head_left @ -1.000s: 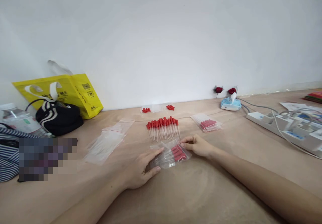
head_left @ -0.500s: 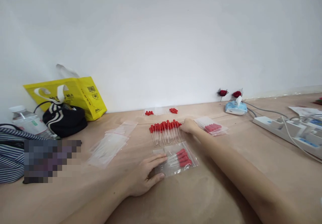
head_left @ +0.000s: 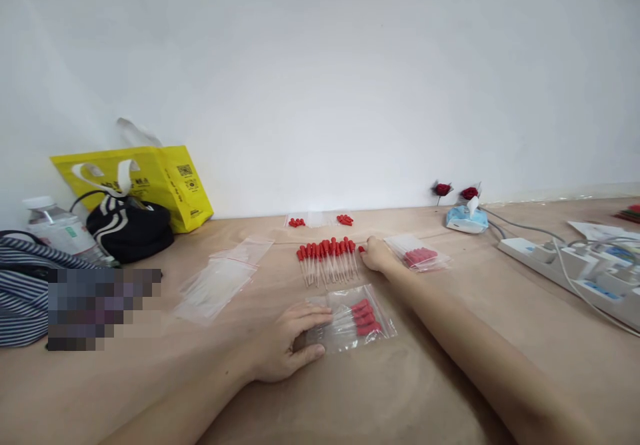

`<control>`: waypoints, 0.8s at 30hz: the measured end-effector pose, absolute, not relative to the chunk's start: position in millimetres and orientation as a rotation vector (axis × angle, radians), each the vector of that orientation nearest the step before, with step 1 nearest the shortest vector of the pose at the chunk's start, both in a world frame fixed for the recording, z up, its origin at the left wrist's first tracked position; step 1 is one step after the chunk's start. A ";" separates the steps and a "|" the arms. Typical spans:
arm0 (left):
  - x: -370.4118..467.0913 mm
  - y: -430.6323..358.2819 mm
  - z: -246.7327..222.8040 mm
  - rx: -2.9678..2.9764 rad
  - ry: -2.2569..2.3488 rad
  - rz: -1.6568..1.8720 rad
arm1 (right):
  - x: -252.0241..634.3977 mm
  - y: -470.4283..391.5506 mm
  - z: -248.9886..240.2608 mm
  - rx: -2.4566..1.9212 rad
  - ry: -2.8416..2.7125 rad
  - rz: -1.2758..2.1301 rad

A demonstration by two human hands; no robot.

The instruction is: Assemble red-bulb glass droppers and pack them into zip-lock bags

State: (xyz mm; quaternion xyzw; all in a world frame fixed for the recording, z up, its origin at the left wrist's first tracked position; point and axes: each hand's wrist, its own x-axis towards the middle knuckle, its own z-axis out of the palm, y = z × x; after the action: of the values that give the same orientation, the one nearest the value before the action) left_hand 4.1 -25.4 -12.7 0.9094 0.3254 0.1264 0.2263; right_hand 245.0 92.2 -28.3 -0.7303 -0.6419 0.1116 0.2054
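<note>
My left hand lies on the table, thumb and fingers apart, its fingertips resting on the left end of a clear zip bag. Inside that bag are several clear droppers with red bulbs, bulbs pointing right. Beyond the bag, a row of loose red-bulbed droppers is laid side by side, bulbs away from me. At the row's right end my right hand pinches the red bulb of one dropper; its stem is hidden. Just right of that hand sits a filled zip bag.
Flat clear zip bags overlap on the left. Small red bulbs lie near the wall. A yellow bag, black pouch and bottle stand left; a tissue pack and power strip are right.
My right hand has drawn slightly right, away from the row, with a red bulb now showing at its fingertips. My left hand stays on the bag. The view has shifted a little.
</note>
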 end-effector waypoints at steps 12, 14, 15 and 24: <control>2.2 -22.5 -16.4 2.465 0.895 0.336 | 297.2 37.9 -31.2 -1.164 -1.279 0.843; 1.7 -22.0 -17.6 2.470 0.890 0.348 | 300.9 28.3 -38.0 -1.046 -1.069 0.974; 1.4 -21.7 -18.3 2.473 0.892 0.353 | 301.5 25.4 -41.1 -1.027 -0.999 1.008; -1.2 -20.0 -21.5 2.496 0.957 0.337 | 289.0 19.3 -47.7 -0.966 -0.828 1.140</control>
State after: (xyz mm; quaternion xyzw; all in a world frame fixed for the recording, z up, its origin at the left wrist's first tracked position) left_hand -1.2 -20.0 -21.5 0.9032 0.3465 0.1220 0.2218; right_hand 289.0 19.3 -47.7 -0.4264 -0.3657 0.5031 0.6568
